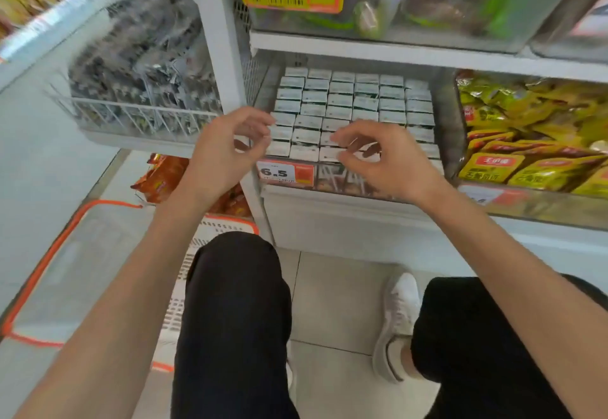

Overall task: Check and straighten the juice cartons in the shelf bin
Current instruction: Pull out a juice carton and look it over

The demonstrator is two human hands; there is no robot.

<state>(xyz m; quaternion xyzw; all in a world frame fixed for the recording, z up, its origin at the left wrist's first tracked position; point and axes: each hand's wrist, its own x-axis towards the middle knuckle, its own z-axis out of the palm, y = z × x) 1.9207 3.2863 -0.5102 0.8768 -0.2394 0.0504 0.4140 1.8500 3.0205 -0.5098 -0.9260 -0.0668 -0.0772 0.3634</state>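
Several small juice cartons (342, 103) with white and green tops stand upright in tight rows inside a clear shelf bin (332, 179) with a 6.5 price tag on its front wall. My left hand (227, 152) hovers at the bin's front left corner, fingers curled and apart, holding nothing. My right hand (378, 159) hangs over the front row, fingertips close to the carton tops, and hides a few cartons. I cannot tell if the fingertips touch a carton.
A wire basket (138, 116) of dark packets hangs at the left. Yellow snack bags (526, 142) fill the bin to the right. An orange-rimmed shopping basket (79, 267) sits on the floor by my left knee. A shelf edge (394, 53) runs just above the cartons.
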